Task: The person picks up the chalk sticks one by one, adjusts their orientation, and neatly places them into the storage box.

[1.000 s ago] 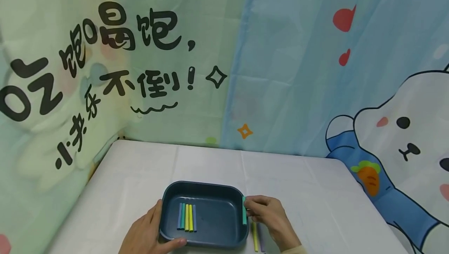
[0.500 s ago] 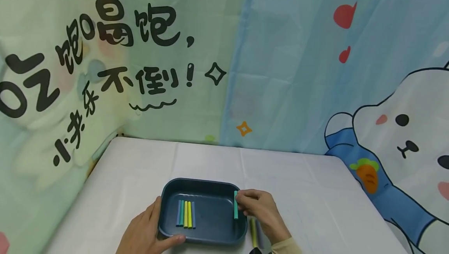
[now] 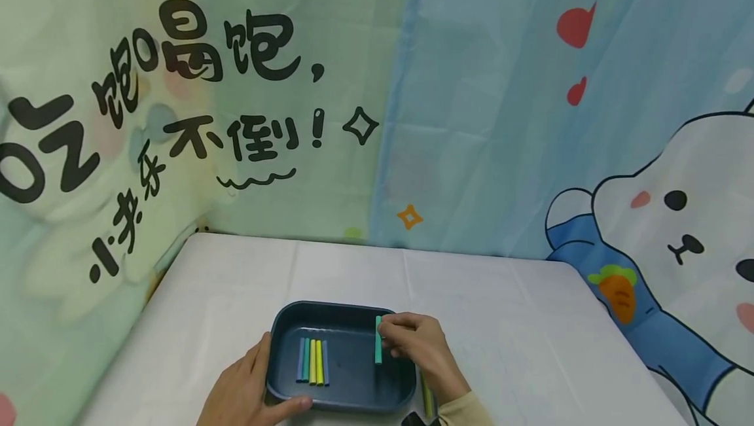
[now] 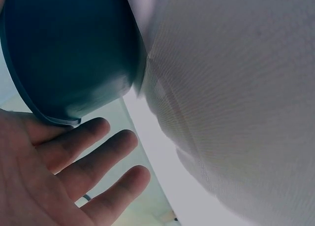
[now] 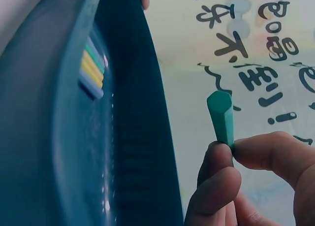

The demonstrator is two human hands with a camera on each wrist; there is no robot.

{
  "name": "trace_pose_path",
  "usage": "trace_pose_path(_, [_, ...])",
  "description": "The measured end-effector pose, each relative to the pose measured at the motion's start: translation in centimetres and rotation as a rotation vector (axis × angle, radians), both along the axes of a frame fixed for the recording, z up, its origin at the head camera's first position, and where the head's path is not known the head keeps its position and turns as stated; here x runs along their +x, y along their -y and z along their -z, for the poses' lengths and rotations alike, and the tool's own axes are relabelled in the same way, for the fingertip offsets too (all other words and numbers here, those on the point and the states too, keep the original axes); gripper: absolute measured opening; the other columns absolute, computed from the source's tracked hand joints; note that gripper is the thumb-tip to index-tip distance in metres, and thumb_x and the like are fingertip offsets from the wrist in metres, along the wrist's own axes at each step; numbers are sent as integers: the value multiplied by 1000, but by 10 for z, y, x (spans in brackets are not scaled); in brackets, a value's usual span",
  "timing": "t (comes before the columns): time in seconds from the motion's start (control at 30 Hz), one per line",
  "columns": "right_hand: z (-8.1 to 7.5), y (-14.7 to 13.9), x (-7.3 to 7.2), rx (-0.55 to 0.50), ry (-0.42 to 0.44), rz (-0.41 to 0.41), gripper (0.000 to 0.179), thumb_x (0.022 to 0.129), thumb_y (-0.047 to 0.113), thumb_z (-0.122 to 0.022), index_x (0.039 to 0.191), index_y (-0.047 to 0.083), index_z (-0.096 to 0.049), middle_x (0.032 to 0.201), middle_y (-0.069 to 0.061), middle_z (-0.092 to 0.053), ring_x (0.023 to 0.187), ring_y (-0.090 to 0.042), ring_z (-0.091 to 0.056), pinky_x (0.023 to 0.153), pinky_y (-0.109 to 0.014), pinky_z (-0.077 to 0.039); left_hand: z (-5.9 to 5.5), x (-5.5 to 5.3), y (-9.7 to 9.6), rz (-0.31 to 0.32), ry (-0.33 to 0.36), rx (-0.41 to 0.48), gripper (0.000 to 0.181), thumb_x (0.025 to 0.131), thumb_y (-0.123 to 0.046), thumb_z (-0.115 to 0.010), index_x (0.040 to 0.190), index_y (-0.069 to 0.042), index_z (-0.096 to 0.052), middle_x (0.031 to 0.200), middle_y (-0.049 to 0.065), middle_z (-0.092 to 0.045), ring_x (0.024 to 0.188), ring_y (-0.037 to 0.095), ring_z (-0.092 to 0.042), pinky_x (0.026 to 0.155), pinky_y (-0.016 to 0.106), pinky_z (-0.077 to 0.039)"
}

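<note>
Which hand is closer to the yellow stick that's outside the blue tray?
Right. The right hand, holding a green stick over the tray, is just past the yellow stick; the left hand touches the tray's opposite end.

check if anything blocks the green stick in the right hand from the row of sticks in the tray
Nothing visible does: in the head view only bare tray shows between the green stick, pinched in the right hand, and the row of sticks. The left hand is beyond the row, at the tray's left end.
</note>
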State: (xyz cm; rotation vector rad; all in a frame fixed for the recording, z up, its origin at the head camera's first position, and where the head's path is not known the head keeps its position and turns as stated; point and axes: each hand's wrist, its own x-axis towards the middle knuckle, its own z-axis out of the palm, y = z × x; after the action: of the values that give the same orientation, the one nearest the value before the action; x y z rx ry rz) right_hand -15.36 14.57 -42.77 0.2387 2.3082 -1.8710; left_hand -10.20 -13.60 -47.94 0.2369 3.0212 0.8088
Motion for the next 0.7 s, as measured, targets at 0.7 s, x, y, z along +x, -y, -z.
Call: trace_pose_path(0.7, [7, 33, -2, 5, -35, -54, 35, 86, 20, -77, 110, -5, -72, 87, -7, -74, 74, -17, -68, 66, -32, -57, -3, -1, -2, -15, 33, -22, 132, 67, -92, -60, 155, 2, -32, 142, 20, -54, 118, 34, -62, 95, 50, -53])
